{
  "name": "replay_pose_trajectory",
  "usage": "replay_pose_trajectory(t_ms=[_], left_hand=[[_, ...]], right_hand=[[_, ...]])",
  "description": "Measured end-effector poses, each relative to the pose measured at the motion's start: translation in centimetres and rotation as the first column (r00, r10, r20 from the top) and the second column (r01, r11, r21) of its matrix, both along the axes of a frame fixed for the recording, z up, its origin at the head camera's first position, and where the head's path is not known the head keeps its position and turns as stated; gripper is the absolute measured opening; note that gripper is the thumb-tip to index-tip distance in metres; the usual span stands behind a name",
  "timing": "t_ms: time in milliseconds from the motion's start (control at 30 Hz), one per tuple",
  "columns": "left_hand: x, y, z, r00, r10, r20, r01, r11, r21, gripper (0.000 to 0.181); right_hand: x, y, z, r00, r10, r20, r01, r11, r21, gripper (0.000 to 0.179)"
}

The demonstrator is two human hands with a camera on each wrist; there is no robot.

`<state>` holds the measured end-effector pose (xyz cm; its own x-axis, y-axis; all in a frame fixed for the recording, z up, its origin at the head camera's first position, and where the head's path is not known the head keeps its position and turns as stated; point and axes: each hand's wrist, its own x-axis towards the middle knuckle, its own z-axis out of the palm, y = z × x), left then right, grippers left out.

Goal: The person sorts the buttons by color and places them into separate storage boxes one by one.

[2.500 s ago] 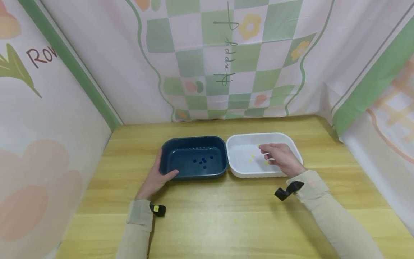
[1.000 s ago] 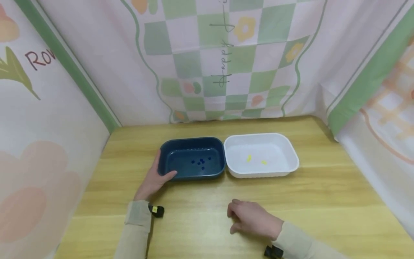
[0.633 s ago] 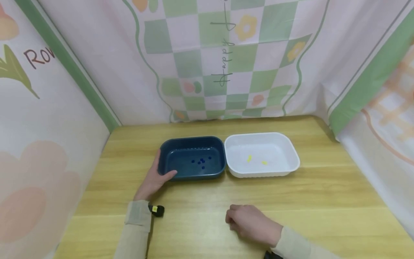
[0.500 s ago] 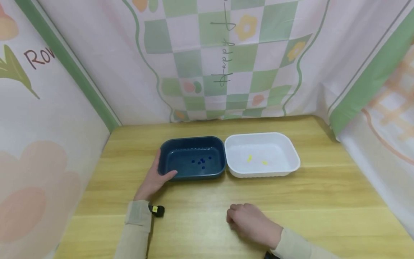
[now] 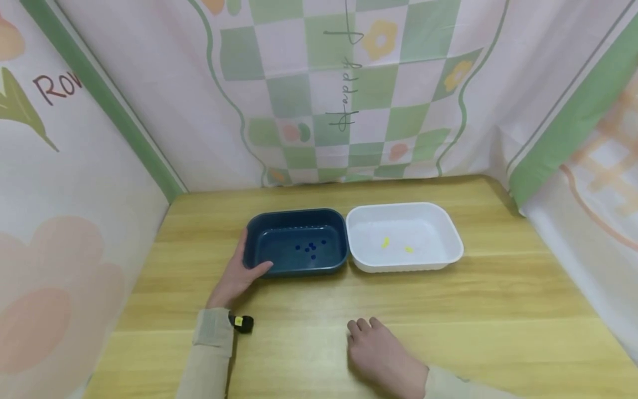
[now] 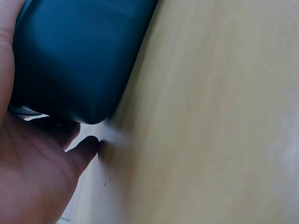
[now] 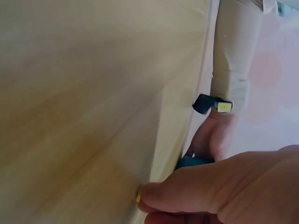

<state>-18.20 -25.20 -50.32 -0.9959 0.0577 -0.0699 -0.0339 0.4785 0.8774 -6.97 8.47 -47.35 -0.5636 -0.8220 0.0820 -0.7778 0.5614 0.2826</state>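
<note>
My left hand (image 5: 235, 280) holds the left end of a dark blue tray (image 5: 271, 252), its thumb over the front rim and its fingers along the side wall. Several small dark blue pieces (image 5: 312, 247) lie in that tray. Low at the tabletop in front of the trays is my right hand (image 5: 381, 354), back upward, knuckles bent. In the right wrist view, a tiny yellow piece (image 7: 138, 196) shows at the thumb tip, pinched between thumb and fingers close to the wood. The head view hides that piece under the hand.
A white tray (image 5: 428, 233) stands against the right end of the dark blue one. Small yellow pieces (image 5: 385, 243) lie inside it. Behind the wooden table (image 5: 209, 205) hangs a checked curtain (image 5: 369, 100), with printed cloth on both sides.
My right hand has come from over the white tray to the tabletop nearer me, where a yellow piece lay, and its fingers have closed. My left hand has stayed on the dark blue tray.
</note>
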Motion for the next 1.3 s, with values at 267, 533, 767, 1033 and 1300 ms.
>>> replay_pose_trajectory(t_ms=[267,533,767,1033,1300], left_hand=[[0.0,0.0,-0.2,1.0,0.007,0.004,-0.007,1.0,0.001,0.103],[0.0,0.0,0.0,1.0,0.007,0.0,-0.007,1.0,-0.003,0.104],[0.0,-0.1,-0.1,1.0,0.003,0.005,-0.003,1.0,0.017,0.103],[0.0,-0.1,0.0,1.0,-0.007,-0.005,0.007,1.0,0.007,0.102],[0.0,-0.2,-0.1,1.0,-0.01,-0.008,0.01,1.0,0.011,0.102]], right_hand=[[0.0,-0.2,0.1,1.0,-0.014,-0.007,0.014,0.998,0.066,0.007],[-0.6,0.2,-0.1,0.998,-0.035,0.058,0.034,0.999,0.009,0.004],[-1.4,0.8,0.2,0.988,-0.033,0.152,0.037,0.999,-0.018,0.008],[-3.3,1.6,-0.1,0.882,-0.064,0.466,0.234,0.92,-0.315,0.007],[-5.5,3.2,-0.9,0.495,0.102,0.863,0.598,0.681,-0.423,0.01]])
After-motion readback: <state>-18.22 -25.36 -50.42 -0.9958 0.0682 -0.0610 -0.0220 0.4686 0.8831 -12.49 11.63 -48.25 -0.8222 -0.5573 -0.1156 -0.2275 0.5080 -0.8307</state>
